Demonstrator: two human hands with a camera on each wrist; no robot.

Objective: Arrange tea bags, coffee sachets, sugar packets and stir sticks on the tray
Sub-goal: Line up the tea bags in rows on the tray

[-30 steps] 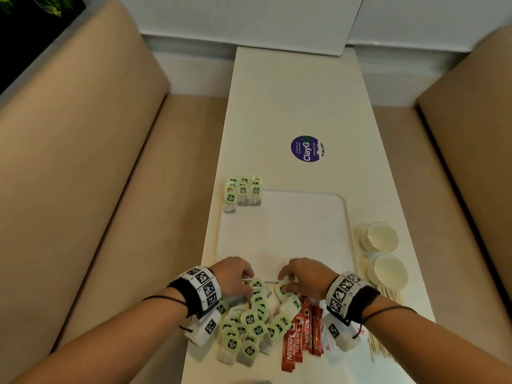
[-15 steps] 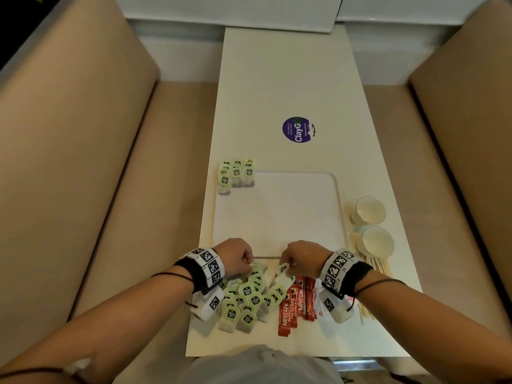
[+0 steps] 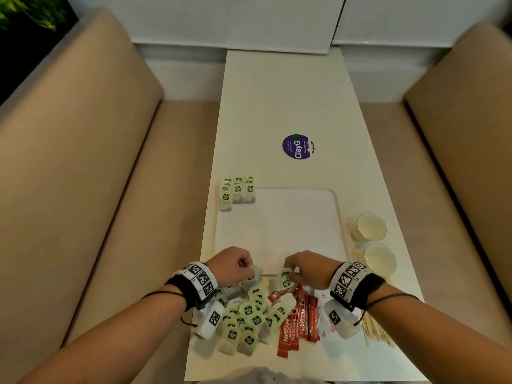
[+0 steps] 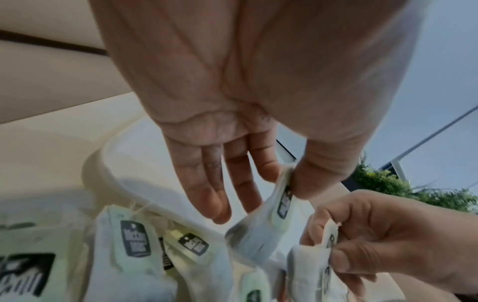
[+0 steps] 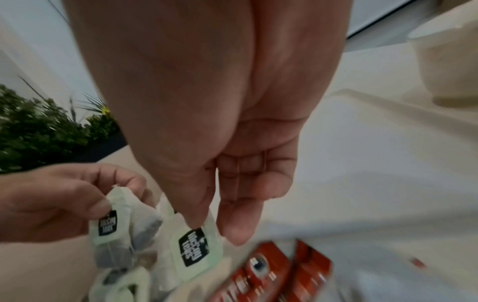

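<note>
Hands at the near edge of the white rectangular plastic tray (image 3: 277, 231): one green-tagged paper tea bag is pinched by the left hand (image 3: 231, 267), another by the right hand (image 3: 309, 270). Both are best laid beside the far-left-corner row (image 3: 237, 191), tags aligned.

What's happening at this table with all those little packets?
A person is sorting drink supplies onto a white tray. Each hand pinches one tea bag: the left hand holds one, the right hand another, above the loose pile of tea bags. A few tea bags already sit in rows at the tray's far left corner. The red coffee sachets, stir sticks and two paper cups wait on the table.
</note>
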